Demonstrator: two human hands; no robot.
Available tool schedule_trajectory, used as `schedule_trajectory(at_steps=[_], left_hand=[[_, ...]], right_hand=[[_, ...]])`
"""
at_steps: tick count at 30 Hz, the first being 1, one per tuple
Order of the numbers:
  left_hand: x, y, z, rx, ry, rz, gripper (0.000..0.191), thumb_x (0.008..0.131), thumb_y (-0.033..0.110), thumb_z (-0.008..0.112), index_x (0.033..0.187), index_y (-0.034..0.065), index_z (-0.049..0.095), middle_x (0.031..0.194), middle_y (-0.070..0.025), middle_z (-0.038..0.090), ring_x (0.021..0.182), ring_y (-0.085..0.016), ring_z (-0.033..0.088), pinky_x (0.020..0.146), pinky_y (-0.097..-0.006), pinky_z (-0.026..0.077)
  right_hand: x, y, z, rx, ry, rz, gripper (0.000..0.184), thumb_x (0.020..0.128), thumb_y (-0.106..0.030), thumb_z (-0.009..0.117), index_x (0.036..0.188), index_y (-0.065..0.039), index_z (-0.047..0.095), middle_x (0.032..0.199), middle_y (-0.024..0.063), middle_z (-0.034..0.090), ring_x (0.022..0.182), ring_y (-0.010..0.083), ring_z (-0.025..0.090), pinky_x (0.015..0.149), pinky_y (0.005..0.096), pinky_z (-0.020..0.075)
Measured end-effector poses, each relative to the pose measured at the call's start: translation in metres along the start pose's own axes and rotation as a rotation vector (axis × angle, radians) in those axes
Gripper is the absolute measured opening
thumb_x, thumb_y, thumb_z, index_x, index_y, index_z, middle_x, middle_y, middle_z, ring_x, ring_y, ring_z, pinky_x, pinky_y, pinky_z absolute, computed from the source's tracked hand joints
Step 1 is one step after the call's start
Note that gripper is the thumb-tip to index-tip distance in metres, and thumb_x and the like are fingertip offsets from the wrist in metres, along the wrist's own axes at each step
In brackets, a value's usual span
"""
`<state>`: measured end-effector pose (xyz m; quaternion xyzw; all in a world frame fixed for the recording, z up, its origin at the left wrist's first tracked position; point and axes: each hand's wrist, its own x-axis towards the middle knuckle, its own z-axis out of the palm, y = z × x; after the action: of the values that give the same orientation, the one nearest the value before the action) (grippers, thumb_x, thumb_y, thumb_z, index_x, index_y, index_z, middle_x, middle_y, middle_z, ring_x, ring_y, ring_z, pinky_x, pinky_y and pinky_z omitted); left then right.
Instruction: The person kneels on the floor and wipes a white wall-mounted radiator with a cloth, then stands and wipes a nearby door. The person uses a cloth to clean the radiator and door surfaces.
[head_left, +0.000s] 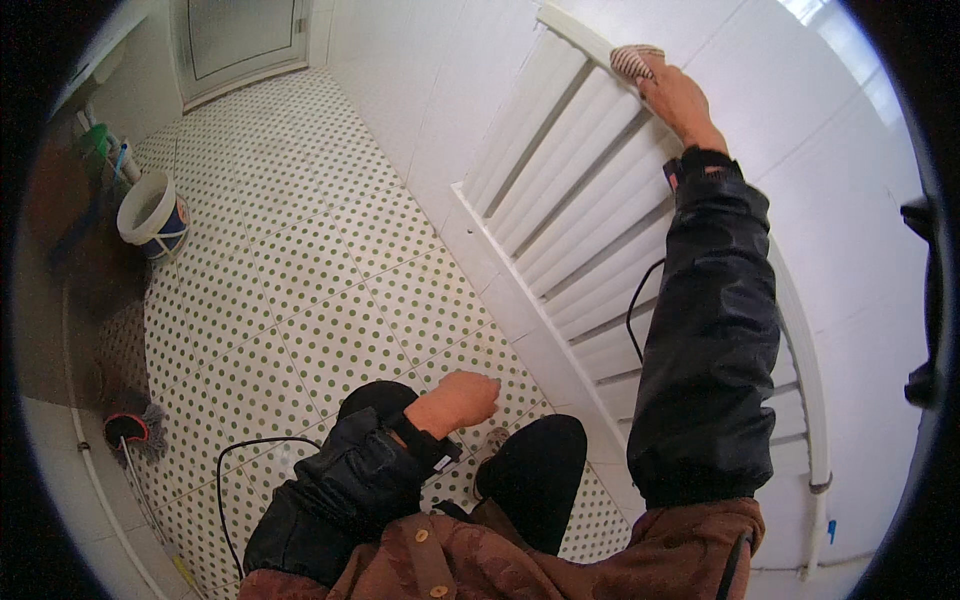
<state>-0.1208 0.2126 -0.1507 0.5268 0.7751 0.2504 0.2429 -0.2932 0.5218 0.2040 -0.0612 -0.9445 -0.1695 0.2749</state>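
My right hand (678, 103) reaches far forward and grips a striped cloth (634, 60). The cloth is pressed against the top rail (581, 36) of a white wall radiator (574, 161) with vertical columns. In front of my body, my left hand (463, 397) is curled into a loose fist above my knees, apart from the radiator. Nothing shows in it, though its palm side is hidden. Black sleeve covers and wrist straps are on both forearms, and my right forearm covers part of the radiator.
White tiled flooring with green dots (330, 262) stretches to a door (240, 45). A bucket (154, 214) stands left, with a mop (131, 431) nearer me. Black cables hang by both arms. A white pipe (817, 525) with a blue-handled valve (832, 531) runs below the radiator's near end.
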Motion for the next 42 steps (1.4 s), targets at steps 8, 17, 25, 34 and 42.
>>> schedule_trajectory(at_steps=[8,17,25,34,42], left_hand=[[0.003,0.000,0.007,0.081,0.033,-0.063,0.028,0.081,0.027,0.065,0.092,0.0018,0.068,0.087,-0.0205,0.069,0.088,-0.040,0.067,0.078,-0.0488,0.054],[-0.003,-0.015,0.016,0.134,0.090,-0.053,0.032,0.083,0.034,0.066,0.090,0.0027,0.068,0.091,-0.0210,0.067,0.094,-0.041,0.064,0.082,-0.0502,0.051],[-0.008,-0.007,0.005,0.054,0.065,-0.100,0.032,0.084,0.031,0.065,0.094,0.0011,0.069,0.094,-0.0225,0.068,0.093,-0.043,0.064,0.082,-0.0501,0.051],[-0.018,-0.012,-0.001,0.056,0.137,-0.033,0.032,0.083,0.029,0.065,0.098,0.0006,0.069,0.093,-0.0236,0.068,0.093,-0.042,0.065,0.082,-0.0488,0.052],[-0.032,-0.008,-0.014,0.053,0.124,-0.025,0.029,0.085,0.025,0.064,0.100,0.0009,0.067,0.089,-0.0212,0.069,0.088,-0.041,0.065,0.078,-0.0474,0.052]], right_hand=[[-0.126,0.043,-0.065,-0.008,0.003,0.117,0.041,0.093,-0.025,0.057,0.133,-0.018,0.054,0.117,0.0191,0.064,0.104,0.0388,0.064,0.087,0.0481,0.0517],[-0.277,0.101,-0.139,-0.037,0.032,0.229,0.047,0.090,-0.020,0.063,0.136,-0.019,0.052,0.113,0.0160,0.063,0.102,0.0369,0.063,0.086,0.0466,0.0511],[-0.413,0.150,-0.208,-0.120,0.045,0.331,0.050,0.088,-0.016,0.066,0.136,-0.017,0.054,0.118,0.0160,0.063,0.103,0.0370,0.062,0.089,0.0441,0.0504],[-0.517,0.188,-0.260,-0.165,0.009,0.559,0.047,0.090,-0.016,0.063,0.136,-0.011,0.055,0.125,0.0175,0.061,0.113,0.0370,0.058,0.098,0.0428,0.0460],[-0.569,0.212,-0.268,-0.288,0.024,0.699,0.044,0.092,-0.022,0.058,0.133,-0.007,0.056,0.122,0.0175,0.061,0.112,0.0366,0.057,0.097,0.0433,0.0457]])
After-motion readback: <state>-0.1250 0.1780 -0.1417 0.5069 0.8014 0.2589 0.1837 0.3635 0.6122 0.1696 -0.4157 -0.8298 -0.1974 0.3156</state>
